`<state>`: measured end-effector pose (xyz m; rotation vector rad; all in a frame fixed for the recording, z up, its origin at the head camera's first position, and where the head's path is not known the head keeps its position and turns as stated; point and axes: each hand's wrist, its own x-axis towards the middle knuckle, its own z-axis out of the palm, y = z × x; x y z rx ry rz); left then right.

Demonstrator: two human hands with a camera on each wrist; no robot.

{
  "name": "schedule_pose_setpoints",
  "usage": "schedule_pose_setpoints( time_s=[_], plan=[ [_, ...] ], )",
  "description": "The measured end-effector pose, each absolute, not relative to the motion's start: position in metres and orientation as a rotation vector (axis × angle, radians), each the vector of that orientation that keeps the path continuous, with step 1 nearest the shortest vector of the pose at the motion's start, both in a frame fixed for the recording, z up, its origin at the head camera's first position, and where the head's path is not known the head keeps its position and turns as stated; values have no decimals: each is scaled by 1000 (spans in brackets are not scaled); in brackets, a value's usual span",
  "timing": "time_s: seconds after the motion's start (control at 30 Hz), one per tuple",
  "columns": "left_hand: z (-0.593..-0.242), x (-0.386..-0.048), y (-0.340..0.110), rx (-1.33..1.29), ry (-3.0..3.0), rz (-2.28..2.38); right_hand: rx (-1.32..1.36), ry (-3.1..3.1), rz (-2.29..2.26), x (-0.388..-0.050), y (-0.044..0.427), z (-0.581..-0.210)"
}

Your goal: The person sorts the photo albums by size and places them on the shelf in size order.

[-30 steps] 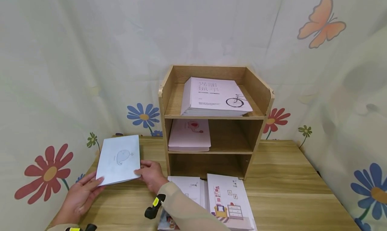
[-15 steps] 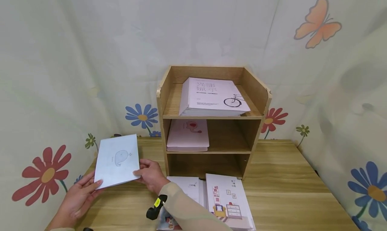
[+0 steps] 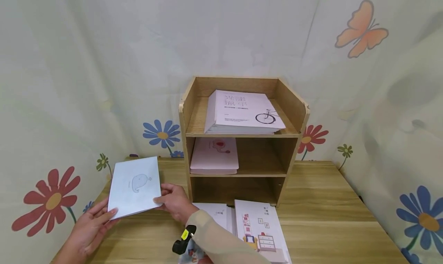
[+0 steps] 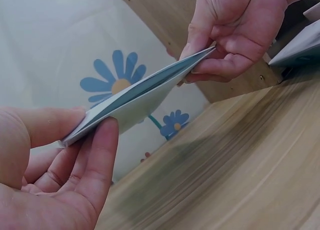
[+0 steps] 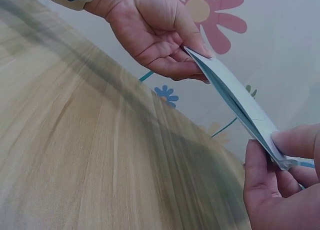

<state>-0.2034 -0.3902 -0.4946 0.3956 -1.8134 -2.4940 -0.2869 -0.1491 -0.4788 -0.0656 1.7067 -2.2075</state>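
Observation:
A thin pale blue booklet (image 3: 135, 185) with a small whale drawing is held above the table at the left. My left hand (image 3: 90, 226) pinches its lower left corner, thumb on the cover and fingers beneath. The lower right corner is pinched by my right hand (image 3: 175, 202). In the left wrist view the booklet (image 4: 145, 93) is seen edge-on, its covers slightly parted, between the left hand (image 4: 60, 165) and the right hand (image 4: 240, 35). The right wrist view shows the same booklet (image 5: 240, 100) tilted between both hands.
A wooden shelf unit (image 3: 242, 135) stands at the table's centre back. A thick book (image 3: 242, 112) lies on its top level, pink booklets (image 3: 212, 156) on the left of the middle one. Before it, two stacks with a white book (image 3: 261, 229) and another book (image 3: 214, 214) lie on the table (image 3: 322, 202).
The booklet stays in both hands, with only a slight shift and tilt. The right forearm has moved slightly to the right, and the head view has shifted a little.

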Motion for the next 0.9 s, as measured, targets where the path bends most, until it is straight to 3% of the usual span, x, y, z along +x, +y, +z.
schedule_pose_setpoints(
  time_s=[0.9],
  plan=[
    [-481,-176,-368,228,-1774,-2522,-167,1580,-2245,-267,-115,-469]
  ],
)
